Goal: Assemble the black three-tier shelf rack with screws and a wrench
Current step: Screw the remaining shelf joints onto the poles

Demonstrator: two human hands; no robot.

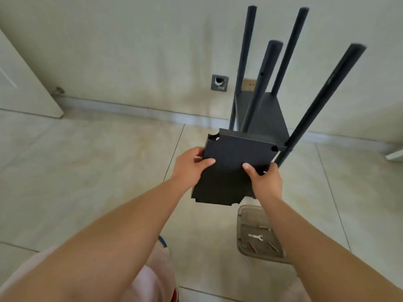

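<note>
I hold a loose black shelf panel (231,162) with notched corners in front of me, tilted, above the floor. My left hand (192,165) grips its left edge with the thumb on top. My right hand (265,178) grips its right edge the same way. Just beyond it stands the partly built rack: several black poles (262,83) rise from one mounted shelf (265,116) near the wall. The panel's far edge lies close to the front poles. A small wrench (255,236) and a few screws (265,227) lie in a grey tray (242,223) on the floor.
The floor is pale tile (87,160). A wall with a baseboard runs behind the rack, with a grey floor-level outlet box (219,82). A white door (19,83) stands at the left. My legs in light clothing show at the bottom.
</note>
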